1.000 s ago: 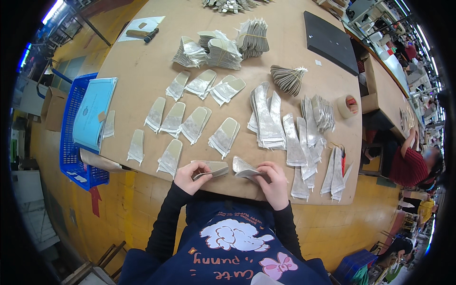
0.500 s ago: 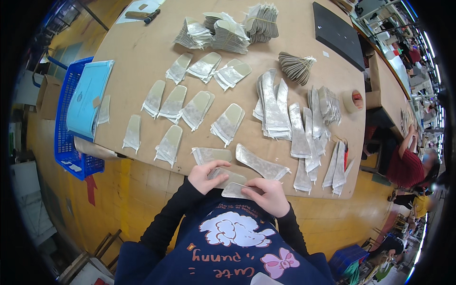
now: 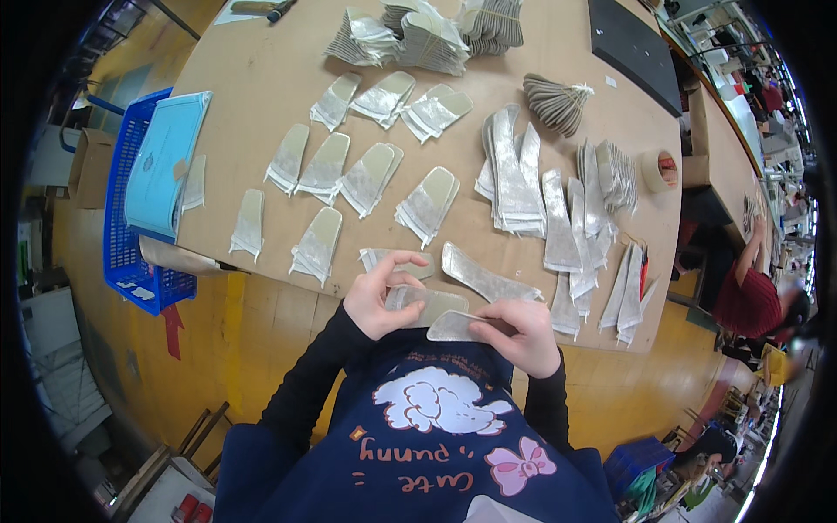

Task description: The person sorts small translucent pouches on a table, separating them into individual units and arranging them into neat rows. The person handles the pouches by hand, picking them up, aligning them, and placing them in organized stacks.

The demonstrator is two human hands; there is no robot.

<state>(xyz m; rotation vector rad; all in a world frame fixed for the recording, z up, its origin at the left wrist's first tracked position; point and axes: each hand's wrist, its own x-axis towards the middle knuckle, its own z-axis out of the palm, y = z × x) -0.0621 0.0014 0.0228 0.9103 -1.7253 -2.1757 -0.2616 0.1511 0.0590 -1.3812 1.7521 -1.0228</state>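
My left hand is closed on a flat, pale beige-and-silver cut panel, its thumb lying on the face. In my right hand a silvery cut panel is pinched between thumb and fingers. The two panels overlap slightly at the table's front edge, before my body. Another beige-and-silver panel lies partly hidden behind my left fingers. Beyond my right hand rests a long, curved silver panel.
Several small panel stacks are spread across the table. Tied bundles stand at the back, long panels to the right. A tape roll and black board lie right; a blue basket hangs left.
The whole view has shifted, so the table sits higher in the picture. My left index finger is raised and more arched. Both hands still hold their panels.
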